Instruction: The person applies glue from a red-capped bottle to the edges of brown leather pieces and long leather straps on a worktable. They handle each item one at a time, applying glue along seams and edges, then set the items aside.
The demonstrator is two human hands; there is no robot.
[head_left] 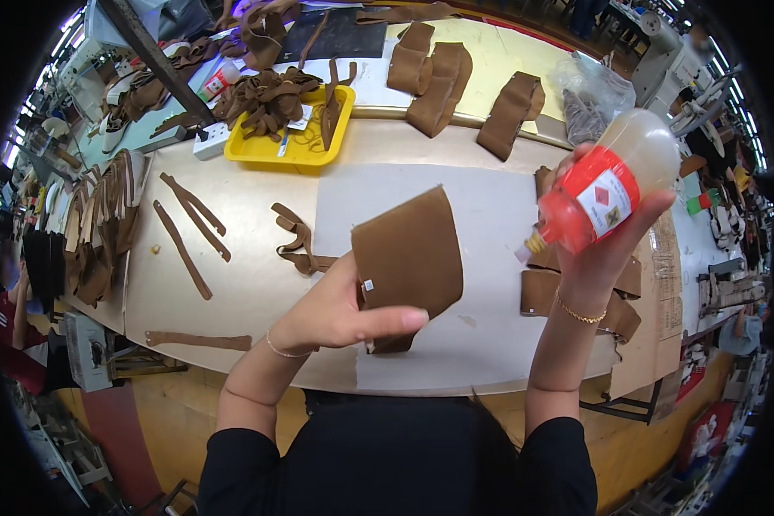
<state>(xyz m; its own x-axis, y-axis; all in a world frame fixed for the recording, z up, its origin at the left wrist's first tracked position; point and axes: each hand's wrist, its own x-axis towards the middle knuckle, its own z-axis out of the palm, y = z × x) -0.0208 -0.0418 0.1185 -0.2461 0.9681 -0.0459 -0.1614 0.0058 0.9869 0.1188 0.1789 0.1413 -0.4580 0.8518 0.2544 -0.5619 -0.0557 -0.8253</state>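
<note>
Thumb on top and fingers beneath, my left hand [344, 314] grips a brown leather piece [411, 249] above the middle of the table. A small white sticker shows near the piece's left edge. My right hand [606, 245] is wrapped round a glue bottle [606, 191], raised at the right. The bottle is clear with a red and white label, and it is tilted so its narrow nozzle points down and left. The nozzle is apart from the leather piece. Several brown leather pieces [542, 294] lie below my right hand, partly hidden by it.
A yellow tray [344, 129] heaped with brown strips stands at the back left. Thin brown strips [181, 249] lie on the left of the table, beside a hanging stack of brown pieces [103, 228]. Folded leather pieces [439, 86] and a plastic bag [593, 86] lie at the back.
</note>
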